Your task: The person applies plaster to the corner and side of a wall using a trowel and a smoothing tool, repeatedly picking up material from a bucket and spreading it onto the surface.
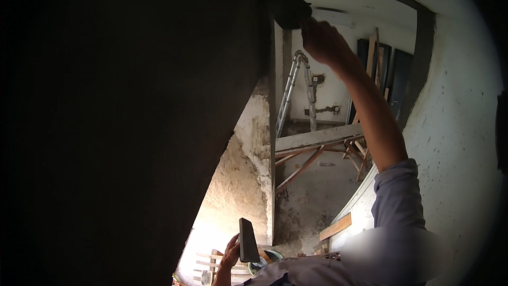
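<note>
High up at the wall's edge, my right hand (324, 41) is closed round the handle of a dark plastering trowel (288, 10). The blade lies against or very close to the upper end of the dark, grey-coated wall (159, 100); shadow hides the exact contact. Low down, my left hand (230, 254) grips a dark rectangular plasterer's board (248, 241), tilted steeply; its handle is hidden. Below the grey coat, the wall's rough, stained lower part (233, 180) shows bare.
Beyond the doorway stand a folding ladder (297, 85) and a plank (320, 137) on wooden trestles. Dark panels and timber (377, 69) lean at the back. A bucket (272, 256) sits by my left hand, and a board (336, 226) lies near the right white wall (455, 127).
</note>
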`<act>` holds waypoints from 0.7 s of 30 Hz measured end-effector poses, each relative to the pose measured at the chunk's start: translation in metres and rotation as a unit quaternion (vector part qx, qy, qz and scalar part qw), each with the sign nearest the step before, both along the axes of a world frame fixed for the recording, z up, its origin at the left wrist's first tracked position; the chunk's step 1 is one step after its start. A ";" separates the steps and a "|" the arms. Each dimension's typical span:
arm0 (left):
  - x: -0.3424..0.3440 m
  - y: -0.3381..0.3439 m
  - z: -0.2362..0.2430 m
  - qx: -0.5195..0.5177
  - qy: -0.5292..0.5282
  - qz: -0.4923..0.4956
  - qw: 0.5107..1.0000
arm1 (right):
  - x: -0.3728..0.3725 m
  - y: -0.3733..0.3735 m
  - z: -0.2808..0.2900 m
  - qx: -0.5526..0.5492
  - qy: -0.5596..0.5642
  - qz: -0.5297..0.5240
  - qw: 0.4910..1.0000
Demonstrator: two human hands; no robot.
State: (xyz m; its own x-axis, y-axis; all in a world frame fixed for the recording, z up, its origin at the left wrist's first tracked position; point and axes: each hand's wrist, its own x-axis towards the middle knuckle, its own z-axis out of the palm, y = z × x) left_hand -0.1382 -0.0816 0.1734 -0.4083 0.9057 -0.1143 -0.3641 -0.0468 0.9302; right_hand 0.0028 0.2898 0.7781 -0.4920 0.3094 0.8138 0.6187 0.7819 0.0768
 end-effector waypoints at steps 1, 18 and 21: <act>0.002 0.003 -0.003 -0.005 -0.037 0.007 0.999 | 0.001 -0.009 -0.010 -0.023 -0.009 -0.010 1.000; 0.020 0.106 0.054 0.275 -0.210 -0.137 0.928 | 0.130 -0.033 -0.260 -0.539 0.032 0.247 0.805; 0.029 0.182 0.107 0.344 0.255 -0.062 0.901 | 0.153 -0.041 -0.299 -0.596 0.065 0.305 0.740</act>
